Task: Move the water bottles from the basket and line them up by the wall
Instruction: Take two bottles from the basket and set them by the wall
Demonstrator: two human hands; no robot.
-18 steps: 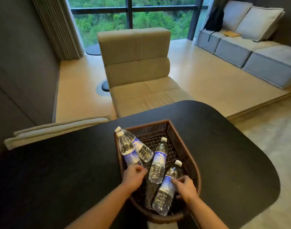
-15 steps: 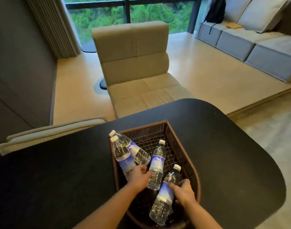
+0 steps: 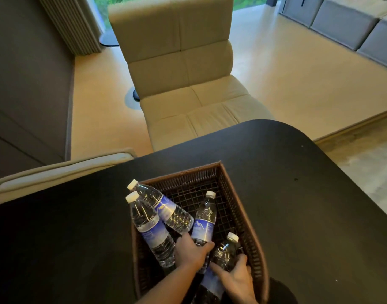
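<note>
From my remote seat I look down on a brown woven basket [image 3: 236, 194] sitting on a black table [image 3: 309, 194], with four clear water bottles still inside it. The left hand [image 3: 191, 252] has its fingers curled around the lower body of the middle bottle [image 3: 204, 218], whose white cap points away from me; the right hand [image 3: 235, 278] wraps the blue label of the nearest bottle [image 3: 226, 251], fingers closed over it. Two more bottles [image 3: 153, 229] lie crossed against the basket's left wall, their necks poking above the rim, just beside the left hand and crowding its side. Beyond the table's far edge stands a cream padded chair [image 3: 179, 69]; a grey sofa [image 3: 352, 25] lines the far right, and a dark wall [image 3: 23, 84] runs along the left, well apart from the basket.
</note>
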